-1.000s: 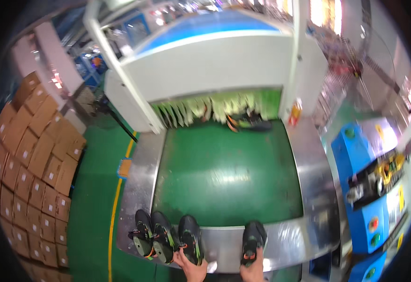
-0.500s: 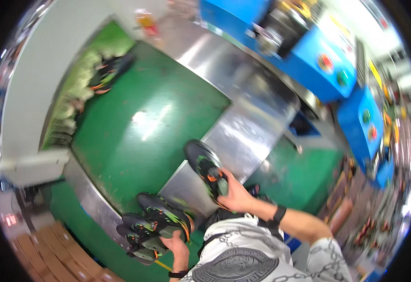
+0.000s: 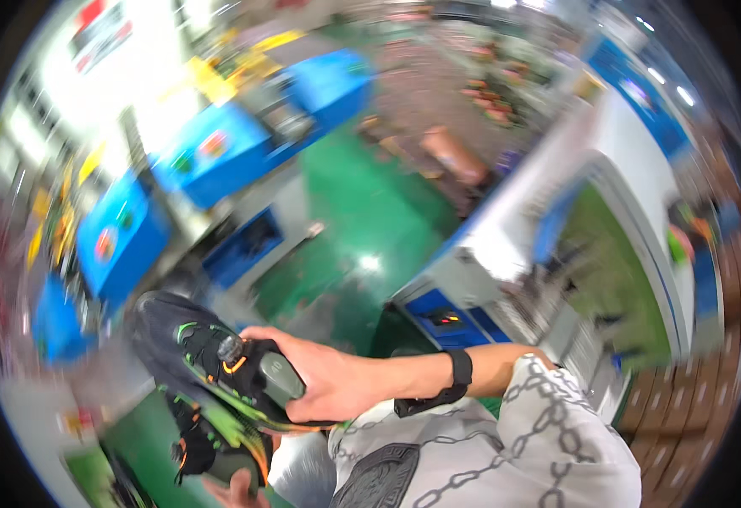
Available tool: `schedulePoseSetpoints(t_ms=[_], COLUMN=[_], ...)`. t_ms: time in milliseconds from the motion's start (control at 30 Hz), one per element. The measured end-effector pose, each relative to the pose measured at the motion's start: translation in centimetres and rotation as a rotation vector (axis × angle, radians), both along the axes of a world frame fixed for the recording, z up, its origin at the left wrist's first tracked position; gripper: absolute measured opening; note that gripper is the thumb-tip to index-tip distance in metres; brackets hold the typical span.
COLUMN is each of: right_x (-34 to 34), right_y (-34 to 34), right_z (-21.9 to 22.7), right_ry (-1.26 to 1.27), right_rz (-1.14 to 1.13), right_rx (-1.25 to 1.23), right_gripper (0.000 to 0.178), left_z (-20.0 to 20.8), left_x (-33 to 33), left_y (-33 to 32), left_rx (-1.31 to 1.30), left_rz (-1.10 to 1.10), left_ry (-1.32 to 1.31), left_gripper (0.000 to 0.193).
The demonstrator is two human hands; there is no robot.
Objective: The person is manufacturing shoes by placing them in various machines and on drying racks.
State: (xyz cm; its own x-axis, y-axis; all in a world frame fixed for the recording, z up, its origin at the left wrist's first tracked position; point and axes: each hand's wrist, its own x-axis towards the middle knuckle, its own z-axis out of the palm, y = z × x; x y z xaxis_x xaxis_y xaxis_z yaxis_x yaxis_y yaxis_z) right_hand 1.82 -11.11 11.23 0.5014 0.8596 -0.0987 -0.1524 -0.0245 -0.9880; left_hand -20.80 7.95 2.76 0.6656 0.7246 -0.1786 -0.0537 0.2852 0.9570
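A black shoe (image 3: 205, 356) with green and orange trim is gripped at its heel end by my right hand (image 3: 324, 381). Its toe points to the upper left. From its opening rises a smooth grey-green block (image 3: 281, 378), which looks like the top of a shoe last. Below it and partly covered by it is a second dark shoe (image 3: 216, 453) with similar green and orange trim. My left hand (image 3: 239, 491), at the lower edge, is closed at the heel end of that shoe; most of this hand is cut off or hidden. Whether it holds another shoe too I cannot tell.
Blue machines (image 3: 209, 152) with red and green buttons stand at the left. A white machine (image 3: 620, 169) with a green opening rises at the right, and brown cartons (image 3: 671, 398) are stacked beyond it. Green floor (image 3: 379, 212) lies between. Much is motion-blurred.
My view has swung to the right, away from the green work surface. The right hand's shoe has come closer and now overlaps the left hand's shoe. Both hands keep hold.
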Motion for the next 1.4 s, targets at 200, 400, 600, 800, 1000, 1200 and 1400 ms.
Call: schedulePoseSetpoints(t_ms=[200,400,600,800,1000,1200,1400], right_x=[-7.3,-24.8,-23.8,-20.3,-20.7,-10.2,-2.7], right_y=[-21.7,-35.0,-39.6,-42.9,-41.7,-26.7,-8.3], right_z=[3.5,3.5,-1.7,-1.8,-2.7,-0.9,-2.1], right_ry=[-0.012,0.094,-0.179,-0.161,-0.469,-0.765,-0.676], right_rz=[-0.682,-1.625,-2.142,-2.1,-2.367,-1.743,-0.657], right_rx=[0.11,-0.066,-0.685,-0.771,-0.6,-0.055,-0.005], right_gripper=[0.085,0.073,0.066,0.073,0.056,0.032,0.025], left_z=[7.2,10.1,10.5,7.2,7.5,6.5,-1.9], left_x=[10.8,16.8,22.8,27.2,24.9,23.2,16.4], left_y=[-4.5,-22.5,-35.7,-47.2,-44.3,-29.2,-7.7], left_rx=[0.113,-0.475,0.08,0.61,0.616,0.697,0.844], left_rz=[-0.902,-1.275,-1.818,-1.872,-1.758,-1.928,-1.381], left_ry=[0.175,0.336,0.273,-0.02,-0.173,-0.137,0.124], left_gripper=[0.063,0.068,0.075,0.067,0.071,0.062,0.057])
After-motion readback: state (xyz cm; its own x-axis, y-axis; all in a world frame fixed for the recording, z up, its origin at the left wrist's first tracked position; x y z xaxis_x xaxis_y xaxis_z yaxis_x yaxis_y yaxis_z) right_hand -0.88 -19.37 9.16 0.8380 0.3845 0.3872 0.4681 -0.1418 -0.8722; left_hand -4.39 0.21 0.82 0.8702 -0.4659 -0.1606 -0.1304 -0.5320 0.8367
